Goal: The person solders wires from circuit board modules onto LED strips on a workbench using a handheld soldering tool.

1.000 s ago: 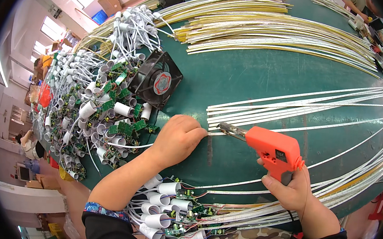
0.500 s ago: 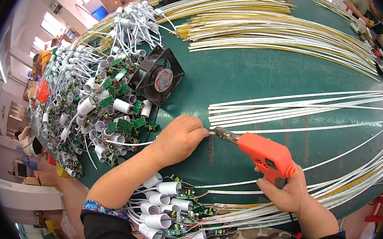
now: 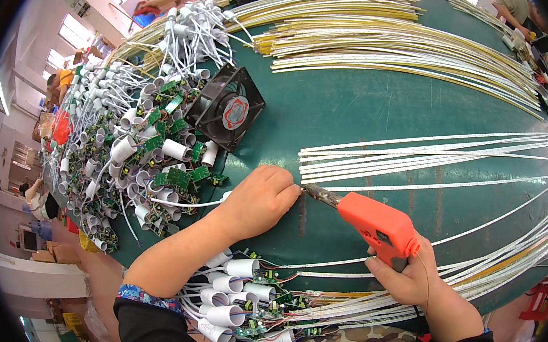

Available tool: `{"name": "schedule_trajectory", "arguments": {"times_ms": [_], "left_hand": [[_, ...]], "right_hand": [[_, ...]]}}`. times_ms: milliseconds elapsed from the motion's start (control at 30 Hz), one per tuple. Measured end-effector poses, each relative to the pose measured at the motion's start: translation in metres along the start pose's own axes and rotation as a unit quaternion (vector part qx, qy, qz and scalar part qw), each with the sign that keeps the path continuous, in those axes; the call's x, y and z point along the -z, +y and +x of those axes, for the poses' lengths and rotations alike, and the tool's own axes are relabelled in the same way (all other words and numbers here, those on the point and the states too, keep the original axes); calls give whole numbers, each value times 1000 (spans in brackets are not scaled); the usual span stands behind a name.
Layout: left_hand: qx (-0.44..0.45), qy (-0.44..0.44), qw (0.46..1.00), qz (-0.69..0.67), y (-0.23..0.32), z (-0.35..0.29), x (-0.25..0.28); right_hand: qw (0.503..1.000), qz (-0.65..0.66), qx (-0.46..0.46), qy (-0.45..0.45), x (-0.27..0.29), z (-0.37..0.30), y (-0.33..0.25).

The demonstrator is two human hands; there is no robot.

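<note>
My right hand (image 3: pixel 405 274) grips an orange soldering gun (image 3: pixel 376 227) by its handle. The gun's dark metal tip (image 3: pixel 318 192) points left and meets the fingertips of my left hand (image 3: pixel 262 199). That hand is closed in a pinch; what sits between its fingers is mostly hidden. A white cord (image 3: pixel 176 203) runs from the left toward the back of this hand. One white LED strip (image 3: pixel 429 184) ends close to the gun's tip. Just beyond it, several more LED strips (image 3: pixel 379 157) lie loosely side by side.
A black square fan (image 3: pixel 230 108) stands beyond my left hand, beside a heap of white lamp caps with green circuit boards (image 3: pixel 151 154). Close to my body lie wired caps (image 3: pixel 225 315) joined to strips. Strip bundles (image 3: pixel 396 45) cover the far green table (image 3: pixel 279 113). Other people work beyond.
The soldering gun has dipped slightly, its tip still at my left fingertips. My left hand barely shifts. At the far left, another person's arm now reaches out to the left.
</note>
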State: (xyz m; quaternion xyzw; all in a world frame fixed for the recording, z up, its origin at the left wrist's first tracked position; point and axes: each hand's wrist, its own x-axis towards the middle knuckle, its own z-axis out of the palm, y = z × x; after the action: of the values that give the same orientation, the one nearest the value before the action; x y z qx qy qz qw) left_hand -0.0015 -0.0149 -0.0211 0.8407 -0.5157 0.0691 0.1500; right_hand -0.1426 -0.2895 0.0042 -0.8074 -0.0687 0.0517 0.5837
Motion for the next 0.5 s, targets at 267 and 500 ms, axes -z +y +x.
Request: {"name": "schedule_trajectory", "arguments": {"times_ms": [267,500], "left_hand": [[8,-9,1000,0,2,0,-1],[11,-9,1000,-5,2,0,0]], "right_hand": [[1000,-11,8,1,-1,-2,2],[997,62,-22,31,4,-7,-3]]}}
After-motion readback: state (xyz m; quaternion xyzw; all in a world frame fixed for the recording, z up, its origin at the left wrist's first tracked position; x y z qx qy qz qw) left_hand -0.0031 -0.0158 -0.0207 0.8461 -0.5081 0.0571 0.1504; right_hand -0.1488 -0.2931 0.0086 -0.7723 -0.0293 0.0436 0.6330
